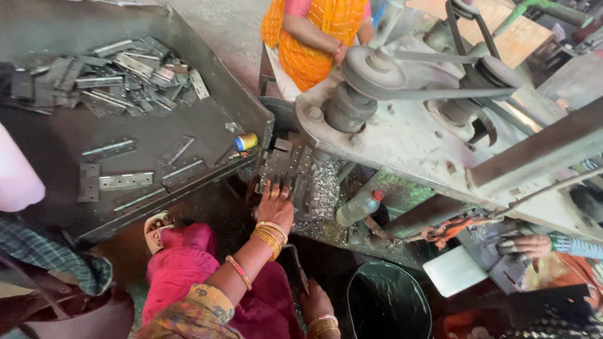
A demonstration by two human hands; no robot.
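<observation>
The left hand [275, 202] lies flat, fingers spread, on the metal block [290, 168] under the machine [402, 135]; what the fingertips touch is hard to make out. The right hand [316, 306], low at the frame edge, is partly cut off, its grip unclear. A black bucket [386, 301] crowds it; the tray [207, 69] edges the left.

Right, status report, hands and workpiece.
Left hand flat on metal block under the machine. Right hand low beside black bin, grip unclear. Plastic bottle close by.
</observation>
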